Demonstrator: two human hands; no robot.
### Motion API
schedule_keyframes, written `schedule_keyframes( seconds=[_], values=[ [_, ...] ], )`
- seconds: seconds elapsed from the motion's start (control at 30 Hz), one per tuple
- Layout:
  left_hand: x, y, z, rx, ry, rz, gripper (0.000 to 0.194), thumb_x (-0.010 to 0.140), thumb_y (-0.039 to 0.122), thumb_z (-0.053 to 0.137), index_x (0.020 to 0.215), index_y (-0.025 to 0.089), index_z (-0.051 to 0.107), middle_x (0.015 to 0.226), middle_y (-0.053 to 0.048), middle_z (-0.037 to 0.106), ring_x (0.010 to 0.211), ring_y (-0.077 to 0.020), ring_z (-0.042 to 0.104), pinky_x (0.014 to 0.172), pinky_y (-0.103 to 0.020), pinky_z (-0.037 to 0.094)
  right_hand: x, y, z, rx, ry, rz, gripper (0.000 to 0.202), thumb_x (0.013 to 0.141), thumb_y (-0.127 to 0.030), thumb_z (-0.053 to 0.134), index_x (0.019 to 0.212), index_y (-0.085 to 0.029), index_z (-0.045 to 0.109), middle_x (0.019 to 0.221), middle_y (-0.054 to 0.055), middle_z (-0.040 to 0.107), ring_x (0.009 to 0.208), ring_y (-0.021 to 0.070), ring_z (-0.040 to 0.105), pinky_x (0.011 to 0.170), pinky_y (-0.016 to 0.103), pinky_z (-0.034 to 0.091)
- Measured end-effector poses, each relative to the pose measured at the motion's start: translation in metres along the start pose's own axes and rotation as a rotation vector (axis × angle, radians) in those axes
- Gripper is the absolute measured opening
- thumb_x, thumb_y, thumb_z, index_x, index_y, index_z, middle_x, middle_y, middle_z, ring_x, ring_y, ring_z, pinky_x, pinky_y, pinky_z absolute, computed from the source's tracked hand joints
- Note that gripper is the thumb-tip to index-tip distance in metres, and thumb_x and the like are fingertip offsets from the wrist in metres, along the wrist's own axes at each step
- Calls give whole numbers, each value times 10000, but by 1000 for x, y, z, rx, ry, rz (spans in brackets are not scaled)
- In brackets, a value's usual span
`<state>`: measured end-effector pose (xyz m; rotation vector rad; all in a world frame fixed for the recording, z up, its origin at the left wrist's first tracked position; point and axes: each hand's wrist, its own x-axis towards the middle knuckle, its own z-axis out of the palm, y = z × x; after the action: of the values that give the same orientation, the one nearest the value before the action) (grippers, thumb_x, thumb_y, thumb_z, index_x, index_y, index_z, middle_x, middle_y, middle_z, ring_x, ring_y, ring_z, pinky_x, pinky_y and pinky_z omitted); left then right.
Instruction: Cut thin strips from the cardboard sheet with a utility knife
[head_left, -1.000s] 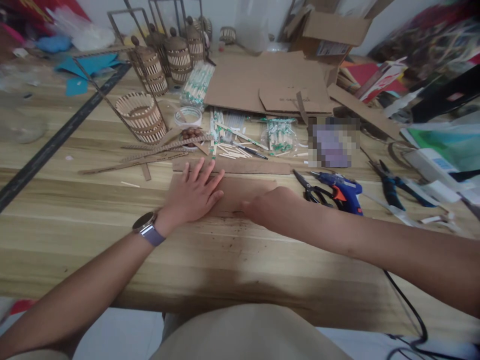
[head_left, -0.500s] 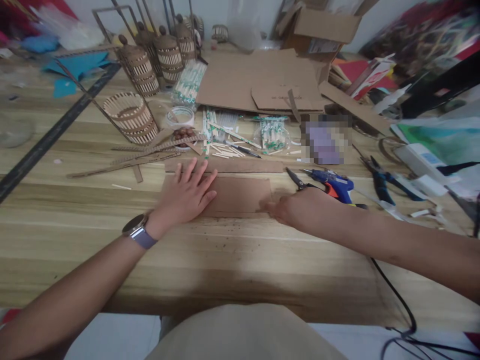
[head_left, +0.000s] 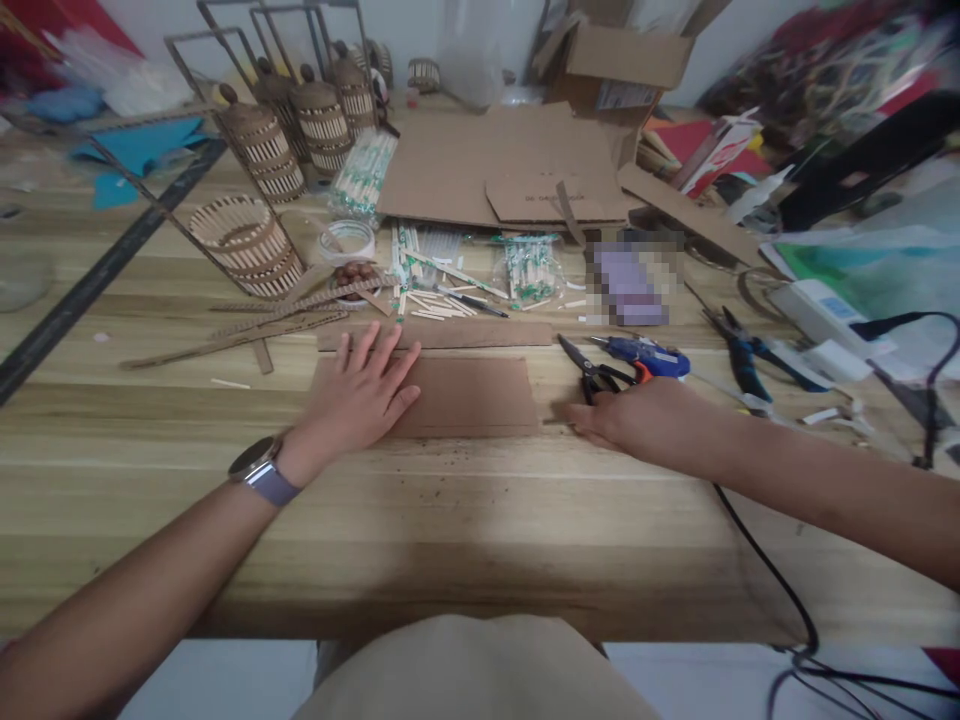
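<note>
Spread flat, my left hand (head_left: pixel 369 390) presses on the left part of a brown cardboard rectangle (head_left: pixel 472 396), which has a line along its near edge. My right hand (head_left: pixel 626 418) is closed just right of the cardboard, apart from it. A thin narrow tip (head_left: pixel 555 422) pokes out from its fingers; the rest is hidden in the hand. Just beyond that hand lie black-bladed scissors (head_left: pixel 589 370) and a blue glue gun (head_left: pixel 649 355). A long cardboard strip (head_left: pixel 450 335) rests above the rectangle, beside the left fingertips.
Loose sticks (head_left: pixel 439 303), a pen (head_left: pixel 476 303) and a bag of sticks (head_left: pixel 531 268) lie farther back. Stick lanterns (head_left: pixel 262 150) and an open stick basket (head_left: pixel 247 245) stand at left. Pliers (head_left: pixel 742 360) lie at right; a black cable (head_left: pixel 772 560) hangs off the near edge.
My right hand has moved right, off the cardboard's right edge, with the thin thing in its fingers. My left hand stays flat on the cardboard. The whole view has shifted slightly.
</note>
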<state>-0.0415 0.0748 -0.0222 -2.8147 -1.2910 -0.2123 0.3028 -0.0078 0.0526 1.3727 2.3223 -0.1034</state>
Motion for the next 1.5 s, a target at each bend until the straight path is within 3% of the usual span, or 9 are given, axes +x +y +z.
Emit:
schedule_keyframes(
  seconds=[0.2,0.37,0.5,0.6,0.73,0.93,1.17,1.3,1.5],
  values=[
    [0,-1,1,-33,16,-31,616,1046,502,353,1556,162,413,1650,-187,308,1533,-421,210,1191,-694,175,-15,7,-8,-108,-189,56,274,1023,-286,413,1134,-218,654,877,86,758,649,202,652,485,283,165],
    [1,16,3,-76,-6,-24,631,1044,522,347,1554,156,408,1641,-203,316,1529,-434,203,1170,-722,179,-13,-3,-16,-22,-70,33,320,1049,-363,352,1045,-207,632,831,57,742,613,168,627,500,272,186],
    [10,29,3,-209,-8,-40,650,1046,549,316,1560,156,389,1632,-202,334,1520,-436,225,1171,-711,195,2,-30,-31,33,31,-46,339,1056,-377,333,1075,-197,620,814,48,732,613,157,635,491,281,167],
    [17,17,-5,-349,59,-91,621,1062,516,254,1568,173,359,1613,-186,371,1509,-372,280,1187,-636,254,21,-55,-47,39,8,-77,321,1052,-368,363,1086,-188,627,785,47,733,632,167,656,490,285,164],
    [15,-8,-17,-277,176,-174,581,1055,468,275,1545,183,403,1599,-173,394,1514,-392,242,1193,-659,200,50,-84,-59,51,36,-110,302,1049,-349,404,1101,-202,662,844,79,767,740,217,713,518,275,281],
    [1,-11,-5,-122,46,-77,574,1046,392,317,1529,102,425,1609,-232,362,1518,-438,225,1155,-732,183,84,-111,-55,48,76,-229,299,1048,-323,429,1144,-200,684,864,93,779,798,254,743,570,287,400],
    [-1,-5,3,-60,14,-29,578,1060,408,333,1538,96,424,1629,-225,331,1540,-418,200,1184,-702,172,84,-118,-72,-11,28,-303,291,985,-115,446,1136,-189,683,811,80,773,771,240,747,525,280,384],
    [-1,-5,2,-89,26,-22,551,1059,419,366,1530,148,457,1638,-201,324,1540,-418,202,1182,-713,174,83,-120,-76,-35,-5,-285,310,968,-62,442,1086,-184,700,726,59,748,741,223,743,554,275,405],
    [-2,-5,3,-122,52,-12,465,1053,438,415,1489,317,523,1653,-131,324,1537,-425,205,1162,-742,175,83,-125,-86,-70,-27,-284,342,934,-19,432,1022,-179,721,697,59,735,672,209,712,597,287,452]
  ],
)
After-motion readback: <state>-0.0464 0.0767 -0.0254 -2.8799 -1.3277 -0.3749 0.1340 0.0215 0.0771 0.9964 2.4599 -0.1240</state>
